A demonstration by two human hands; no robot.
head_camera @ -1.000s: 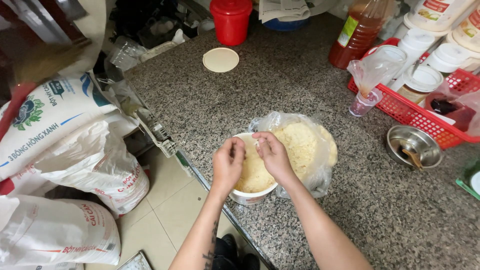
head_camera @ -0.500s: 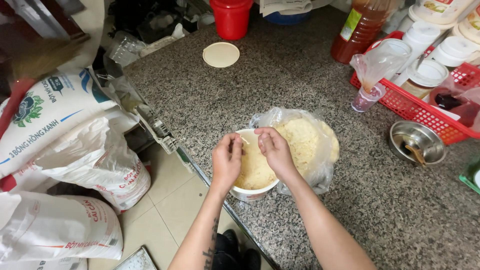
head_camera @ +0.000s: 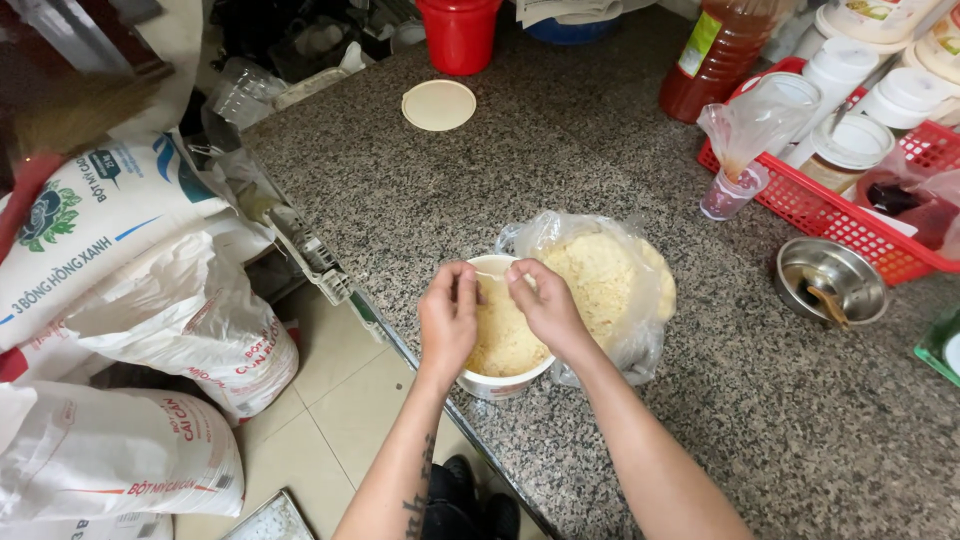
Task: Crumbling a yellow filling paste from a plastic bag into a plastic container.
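We take the white tub point(head_camera: 497, 378) as our reference; it sits at the near edge of the speckled granite counter point(head_camera: 560, 150), just above the drop to the tiled floor.

Left hand point(head_camera: 447, 322): over the tub's left rim, fingers curled, thumb and forefinger pinched on one end of a thin pale strand point(head_camera: 488, 275). Right hand point(head_camera: 545, 305): over the middle of the tub, pinched on the other end of the same strand. The strand runs taut between them above the tub's far rim. We cannot tell whether it is a noodle thread or a tie.

The tub is filled with pale yellow shredded food point(head_camera: 500, 340). Touching the tub on its right is a clear plastic bag point(head_camera: 620, 285) holding more of the same.

Handling, in our judgement: the strand looks light, limp and easily snapped, so a fingertip pinch near its ends suits it. The shreds appear loose and soft and would spill if scooped carelessly. The tub looks stiff and is best gripped by its wall, given how close it stands to the edge.

Right of the tub: a small steel bowl point(head_camera: 832, 280) and a red basket point(head_camera: 850, 205) of jars. Beyond the tub: a round cream lid point(head_camera: 438, 105). Left of the tub, on the floor: white sacks point(head_camera: 130, 300).
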